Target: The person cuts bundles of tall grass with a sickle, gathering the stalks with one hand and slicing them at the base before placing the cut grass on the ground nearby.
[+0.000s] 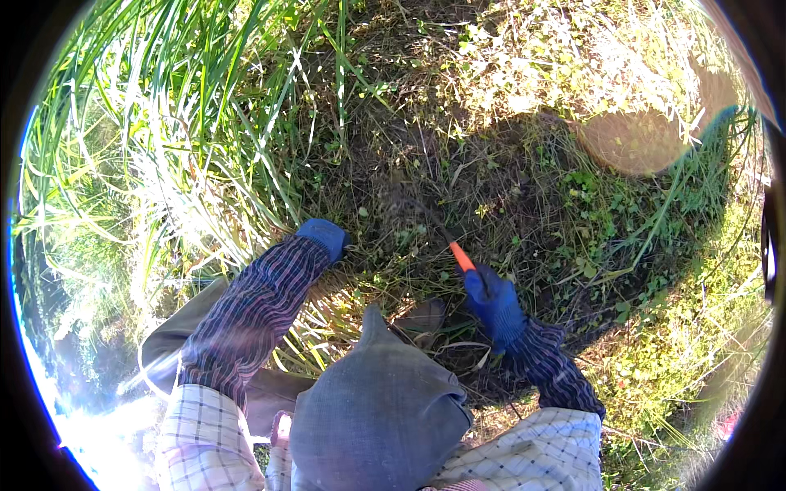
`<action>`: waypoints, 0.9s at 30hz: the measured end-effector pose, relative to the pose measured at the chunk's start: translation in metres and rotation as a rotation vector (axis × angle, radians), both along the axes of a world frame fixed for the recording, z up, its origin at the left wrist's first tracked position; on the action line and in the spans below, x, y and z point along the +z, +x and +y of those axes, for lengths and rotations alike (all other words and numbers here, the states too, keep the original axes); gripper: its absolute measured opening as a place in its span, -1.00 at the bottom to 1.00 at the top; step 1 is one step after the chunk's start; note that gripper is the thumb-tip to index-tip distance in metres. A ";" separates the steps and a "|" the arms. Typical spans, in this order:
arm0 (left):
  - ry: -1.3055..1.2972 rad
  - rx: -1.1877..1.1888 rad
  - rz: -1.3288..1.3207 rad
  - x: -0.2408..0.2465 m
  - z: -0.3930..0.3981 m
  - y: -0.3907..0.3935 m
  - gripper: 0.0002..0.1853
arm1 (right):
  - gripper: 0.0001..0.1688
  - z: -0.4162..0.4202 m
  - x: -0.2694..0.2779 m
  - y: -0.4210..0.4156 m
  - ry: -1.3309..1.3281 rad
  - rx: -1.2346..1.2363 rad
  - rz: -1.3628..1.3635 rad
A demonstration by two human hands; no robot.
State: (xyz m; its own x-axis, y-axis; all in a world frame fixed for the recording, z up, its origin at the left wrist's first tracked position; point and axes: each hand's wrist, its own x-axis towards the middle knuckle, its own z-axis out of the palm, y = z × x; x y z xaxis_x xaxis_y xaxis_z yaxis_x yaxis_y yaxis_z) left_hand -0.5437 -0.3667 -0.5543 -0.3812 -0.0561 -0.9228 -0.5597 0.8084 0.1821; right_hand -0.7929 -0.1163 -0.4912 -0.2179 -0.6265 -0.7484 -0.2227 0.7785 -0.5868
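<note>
My right hand (491, 297), in a blue work glove, is closed round the orange handle (462, 256) of a hand tool. The tool's dark, thin metal end points up and left over the ground and is blurred, so its kind cannot be told. My left hand (325, 236), also in a blue glove, rests low at the foot of the long grass (233, 202); its fingers are hidden under the glove's back. Between the hands lies shaded soil (399, 227) with small weeds and dry stems.
Tall green blades (184, 73) rise at the upper left. Low leafy weeds (583, 190) grow to the right, partly in shadow. Sunlit dry grass (552, 55) covers the ground at the top. Grey cloth (381, 417) hangs in front of my body at the bottom.
</note>
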 end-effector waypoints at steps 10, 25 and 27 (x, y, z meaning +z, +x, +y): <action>-0.029 0.061 0.009 0.015 -0.004 0.004 -0.75 | -0.47 -0.059 -0.037 -0.047 -0.009 0.430 0.272; -0.123 0.333 -0.066 -0.007 0.008 -0.053 -0.12 | -0.49 0.040 0.028 -0.028 -0.039 0.141 0.218; -0.070 0.247 -0.152 -0.013 0.008 -0.050 -0.21 | -0.45 -0.013 0.004 -0.025 -0.220 0.178 0.135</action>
State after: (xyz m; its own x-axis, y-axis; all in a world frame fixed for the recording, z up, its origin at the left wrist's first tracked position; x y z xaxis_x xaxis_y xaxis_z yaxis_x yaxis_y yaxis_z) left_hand -0.5935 -0.3589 -0.5677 -0.2057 -0.1954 -0.9589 -0.7580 0.6516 0.0298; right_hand -0.8184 -0.1289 -0.4873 -0.1778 -0.8075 -0.5624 -0.4314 0.5777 -0.6929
